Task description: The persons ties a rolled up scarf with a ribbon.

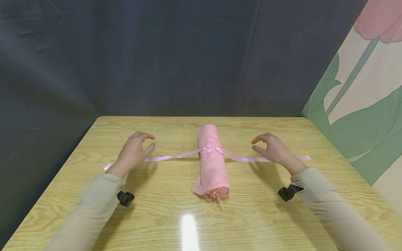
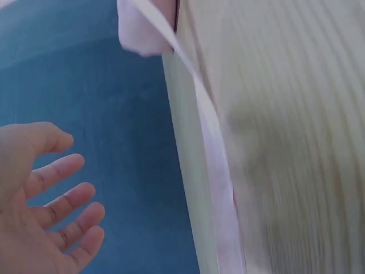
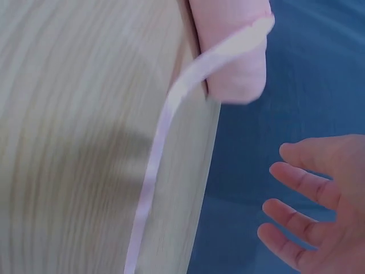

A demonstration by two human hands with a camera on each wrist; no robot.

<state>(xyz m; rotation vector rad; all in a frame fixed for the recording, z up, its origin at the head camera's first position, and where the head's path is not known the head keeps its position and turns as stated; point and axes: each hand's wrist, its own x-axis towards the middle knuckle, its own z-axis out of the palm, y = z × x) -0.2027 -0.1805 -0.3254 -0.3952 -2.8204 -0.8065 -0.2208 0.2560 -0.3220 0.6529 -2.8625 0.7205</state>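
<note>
A rolled pink scarf [image 1: 213,170] with a fringed near end lies lengthwise on the table. Around its middle passes a pink ribbon [image 1: 172,157], crossed or knotted on top, its two tails running out left and right. Over the left tail hovers my left hand [image 1: 133,150], fingers loosely bent and holding nothing. My right hand [image 1: 272,149] is likewise held above the right tail, thumb and fingers apart. Both wrist views show spread, relaxed fingers clear of the ribbon [image 2: 214,137], and the right one shows the scarf's far end [image 3: 236,74].
The wood-grain table [image 1: 150,223] has a dark curtain [image 1: 176,59] behind it. To the right stands a wall with a painted tulip [image 1: 361,80]. A small black camera [image 1: 126,198] is strapped at each wrist.
</note>
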